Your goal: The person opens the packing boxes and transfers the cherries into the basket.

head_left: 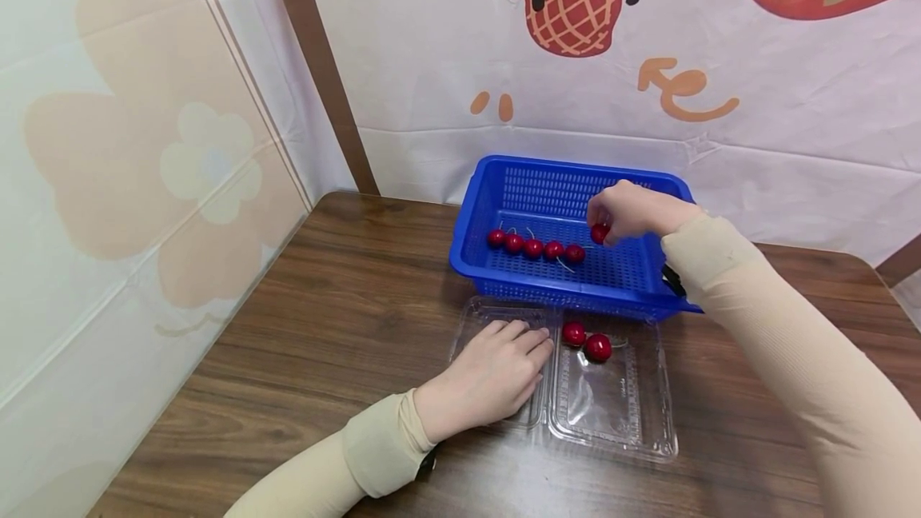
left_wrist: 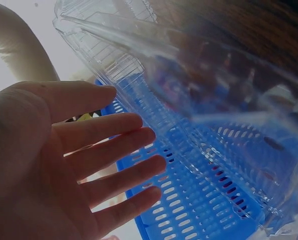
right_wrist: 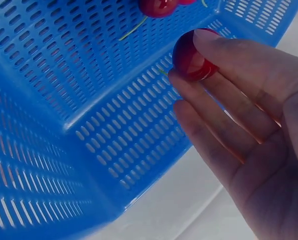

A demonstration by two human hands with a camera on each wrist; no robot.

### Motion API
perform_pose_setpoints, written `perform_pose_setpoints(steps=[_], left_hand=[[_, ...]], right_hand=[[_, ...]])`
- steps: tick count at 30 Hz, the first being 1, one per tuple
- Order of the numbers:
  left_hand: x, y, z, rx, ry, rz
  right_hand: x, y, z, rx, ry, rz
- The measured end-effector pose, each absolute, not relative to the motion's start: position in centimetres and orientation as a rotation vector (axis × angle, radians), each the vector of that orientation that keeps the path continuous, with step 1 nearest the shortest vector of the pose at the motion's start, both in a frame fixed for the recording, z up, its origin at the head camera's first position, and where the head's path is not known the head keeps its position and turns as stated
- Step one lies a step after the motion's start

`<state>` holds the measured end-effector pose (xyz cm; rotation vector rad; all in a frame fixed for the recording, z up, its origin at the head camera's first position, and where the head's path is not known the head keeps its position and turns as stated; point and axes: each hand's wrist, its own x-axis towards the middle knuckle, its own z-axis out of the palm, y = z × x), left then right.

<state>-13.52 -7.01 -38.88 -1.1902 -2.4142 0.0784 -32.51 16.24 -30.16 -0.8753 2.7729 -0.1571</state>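
My right hand (head_left: 627, 210) is over the right part of a blue plastic basket (head_left: 468, 250). In the right wrist view its thumb and fingers pinch a dark red cherry (right_wrist: 191, 57). Several cherries (head_left: 533, 248) with green stems lie in a row on the basket floor. In front of the basket stands a clear hinged plastic box (head_left: 658, 422), spread flat. Two more cherries (head_left: 598, 347) sit in its right half, close to the back edge. My left hand (head_left: 489, 378) rests over the box's left half, palm down, with its fingers extended and nothing gripped.
The box and basket stand on a brown wood-grain table (head_left: 288, 374). Behind the table hangs a printed white cloth (head_left: 417, 54), right behind the basket's back rim. Another cloth with a flower print (head_left: 144, 142) runs along the left edge.
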Motion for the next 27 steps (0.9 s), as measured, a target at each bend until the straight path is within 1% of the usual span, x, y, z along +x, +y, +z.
perform_pose_setpoints(steps=[27], left_hand=[[-13.6, -7.1, -38.8, -1.195, -2.404, 0.104]], right_hand=[[-34.1, 15.8, -32.9, -0.784, 2.673, -0.129]])
